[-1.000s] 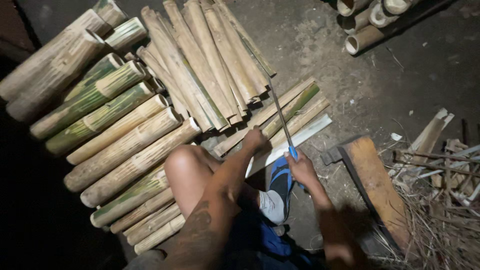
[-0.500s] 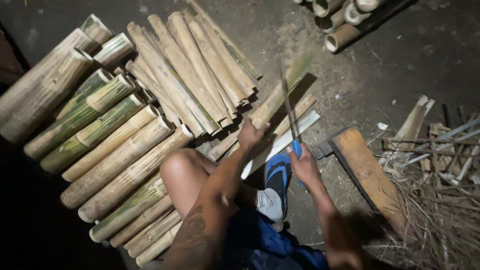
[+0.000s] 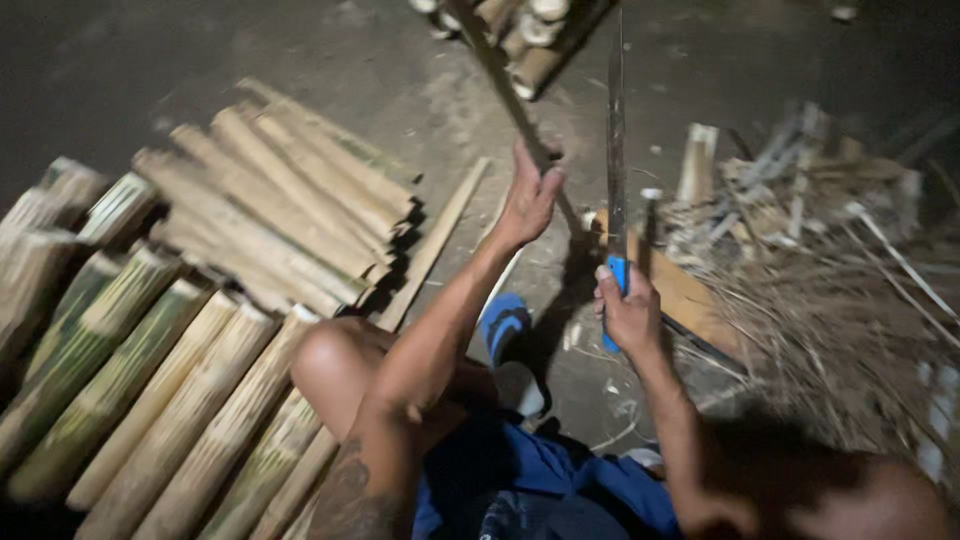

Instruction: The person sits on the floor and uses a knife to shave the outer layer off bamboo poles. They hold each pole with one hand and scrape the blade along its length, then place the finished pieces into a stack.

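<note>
My left hand point(image 3: 528, 198) grips a long thin bamboo strip point(image 3: 497, 72) that slants up and away toward the top of the view. My right hand point(image 3: 628, 310) is shut on the blue handle of a long machete point(image 3: 615, 130), whose blade points straight up beside the strip. The blade and the strip are close but apart. My bare left knee point(image 3: 335, 360) is raised below the left arm, and a blue sandal point(image 3: 503, 322) shows on the ground between my arms.
Split bamboo slats point(image 3: 290, 195) are stacked at the left. Whole bamboo sections point(image 3: 130, 400) lie side by side at the lower left. More bamboo tubes point(image 3: 530, 30) sit at the top. A wooden block point(image 3: 680, 290) and a heap of shavings point(image 3: 830, 270) lie at the right.
The view has swung right. My left hand has lifted a bamboo strip off the ground. My right hand has raised the machete so its blade stands upright.
</note>
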